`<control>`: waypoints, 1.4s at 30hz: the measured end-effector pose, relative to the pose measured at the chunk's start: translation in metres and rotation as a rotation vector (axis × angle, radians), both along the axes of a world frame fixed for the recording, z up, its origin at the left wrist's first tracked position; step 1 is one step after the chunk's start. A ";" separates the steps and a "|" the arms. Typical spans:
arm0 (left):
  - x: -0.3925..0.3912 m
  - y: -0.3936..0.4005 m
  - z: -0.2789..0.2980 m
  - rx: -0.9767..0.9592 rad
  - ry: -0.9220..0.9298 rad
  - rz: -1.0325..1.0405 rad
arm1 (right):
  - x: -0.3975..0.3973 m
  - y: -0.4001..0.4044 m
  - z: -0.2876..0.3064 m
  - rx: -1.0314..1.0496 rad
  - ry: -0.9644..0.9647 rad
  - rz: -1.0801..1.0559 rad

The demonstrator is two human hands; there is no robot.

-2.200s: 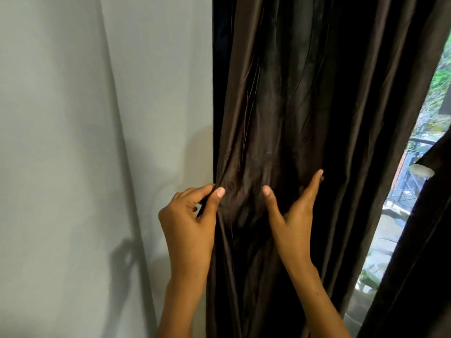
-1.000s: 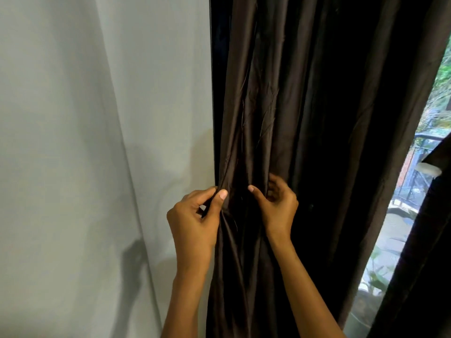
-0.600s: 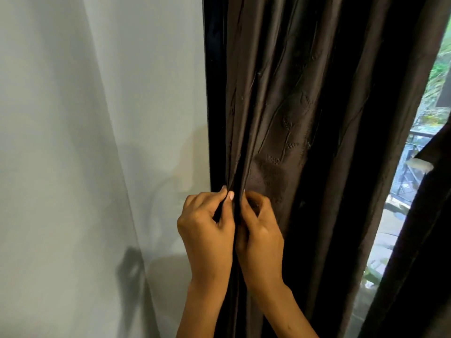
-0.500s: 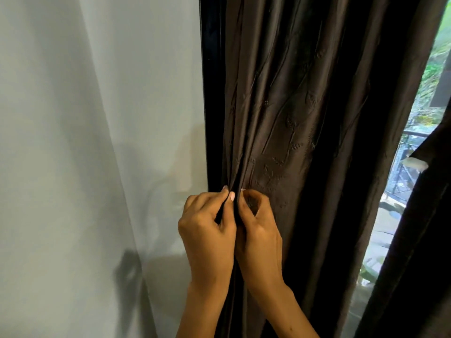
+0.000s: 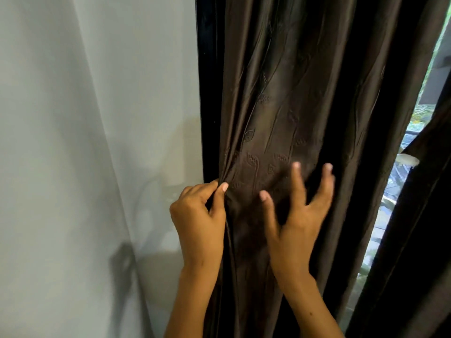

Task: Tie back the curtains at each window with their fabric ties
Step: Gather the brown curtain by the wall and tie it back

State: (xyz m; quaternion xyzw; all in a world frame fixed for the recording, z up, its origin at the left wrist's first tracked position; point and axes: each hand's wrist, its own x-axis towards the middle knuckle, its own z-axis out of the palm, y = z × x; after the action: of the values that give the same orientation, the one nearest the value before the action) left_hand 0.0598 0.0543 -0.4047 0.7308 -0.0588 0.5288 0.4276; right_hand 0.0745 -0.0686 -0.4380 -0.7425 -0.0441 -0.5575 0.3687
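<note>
Centre frame: left hand (image 5: 199, 219) still pinches curtain (image 5: 280, 106) edge; right hand (image 5: 296, 215), clenched beside it moments ago, now spread open. Gathering continues; no tie visible.

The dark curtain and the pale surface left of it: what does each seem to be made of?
Curtain: brown woven fabric with a satin-like sheen, embossed or stitched leaf motifs, soft folds; likely synthetic, not certain. The left hand pinches its edge. Wall: smooth, matte, pale, probably painted plaster.

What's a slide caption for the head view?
Left hand pinches the dark curtain's edge; right hand spreads open before its folds.
</note>
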 end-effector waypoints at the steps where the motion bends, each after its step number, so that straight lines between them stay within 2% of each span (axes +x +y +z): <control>1: 0.002 0.001 0.000 -0.012 -0.002 -0.006 | 0.003 -0.005 0.002 0.089 0.002 -0.016; 4: 0.004 0.002 -0.001 -0.018 0.004 -0.024 | 0.008 -0.008 0.009 0.287 0.072 0.213; 5: 0.005 0.000 -0.001 -0.020 0.003 -0.034 | 0.009 -0.007 0.009 0.270 0.077 0.261; 8: 0.004 -0.006 -0.002 -0.018 -0.013 -0.070 | 0.009 0.000 0.002 0.007 0.008 0.120; 11: 0.002 -0.015 -0.005 -0.006 -0.031 -0.119 | 0.001 0.020 -0.002 -0.194 0.176 0.077; 14: -0.003 -0.021 -0.008 -0.012 -0.052 -0.157 | -0.003 0.030 -0.006 -0.291 0.355 0.109; 21: -0.006 -0.019 -0.011 0.026 -0.068 -0.226 | 0.001 0.026 -0.009 -0.544 0.472 0.059; 23: -0.004 -0.018 -0.011 0.035 -0.053 -0.207 | 0.005 0.019 -0.011 -0.588 0.474 0.137; 26: 0.000 -0.014 -0.012 0.008 -0.049 -0.145 | 0.005 0.002 -0.009 -0.498 0.391 0.488; 27: 0.001 -0.012 -0.011 -0.022 -0.039 -0.133 | 0.006 -0.005 -0.008 -0.416 0.314 0.512; 29: 0.003 -0.007 -0.012 -0.084 -0.012 -0.119 | 0.013 -0.018 -0.013 -0.144 0.077 0.319; 31: 0.005 -0.003 -0.012 -0.119 0.019 -0.126 | 0.021 -0.027 -0.014 0.154 -0.037 0.146; 33: 0.005 -0.003 -0.011 -0.124 0.051 -0.154 | 0.028 -0.032 -0.011 0.323 0.010 0.244; 35: 0.006 -0.003 -0.010 -0.133 0.079 -0.189 | 0.035 -0.033 -0.002 0.439 0.102 0.453; 37: 0.007 -0.005 -0.009 -0.142 0.086 -0.199 | 0.040 -0.033 0.004 0.476 0.126 0.546; 38: 0.008 -0.006 -0.009 -0.145 0.079 -0.190 | 0.039 -0.030 0.006 0.446 0.085 0.505; 42: 0.007 -0.013 -0.009 -0.141 0.020 -0.123 | 0.020 -0.008 -0.004 0.146 -0.160 0.160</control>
State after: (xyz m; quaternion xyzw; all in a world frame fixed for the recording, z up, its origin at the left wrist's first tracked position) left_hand 0.0673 0.0416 -0.4134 0.6990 -0.0619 0.4973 0.5102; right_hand 0.0950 -0.0770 -0.4421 -0.6611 -0.0917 -0.5855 0.4602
